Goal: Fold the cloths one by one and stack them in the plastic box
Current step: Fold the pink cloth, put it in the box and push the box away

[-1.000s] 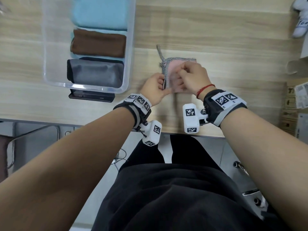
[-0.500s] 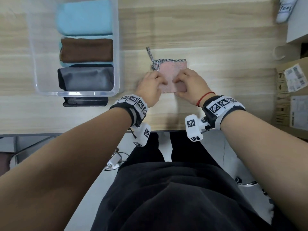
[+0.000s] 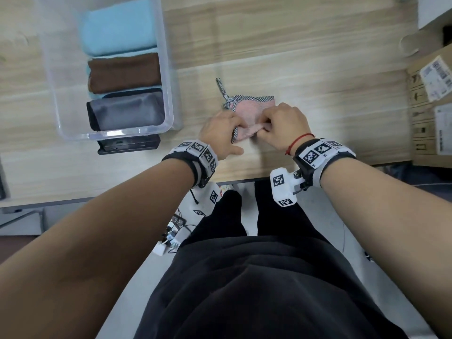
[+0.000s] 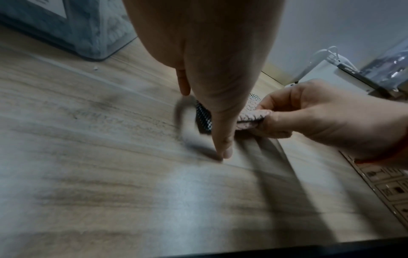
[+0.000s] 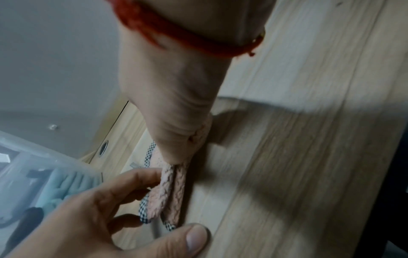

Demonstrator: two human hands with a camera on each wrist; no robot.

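Observation:
A small pink cloth (image 3: pixel 248 113) with black-and-white checked trim lies folded on the wooden table, its hanging loop pointing to the far left. My right hand (image 3: pixel 267 124) pinches the near edge between thumb and fingers and holds it a little off the table; the right wrist view shows two pink layers (image 5: pixel 174 188) under my thumb. My left hand (image 3: pixel 236 129) curls its fingers over the cloth's left end, and its thumb (image 4: pixel 223 139) rests straight on the table. The clear plastic box (image 3: pixel 168 99) stands to the left, holding folded blue (image 3: pixel 119 30), brown (image 3: pixel 124 73) and grey (image 3: pixel 127 111) cloths.
A flat black device (image 3: pixel 128 144) lies against the box's near side. Cardboard boxes (image 3: pixel 430 113) line the table's right end. The table's near edge (image 3: pixel 244 179) runs just behind my wrists, with bare wood between the box and the cloth.
The cloth, held up between both hands a second ago, was laid flat and pressed. Now my right hand has pinched its near edge and raised it slightly.

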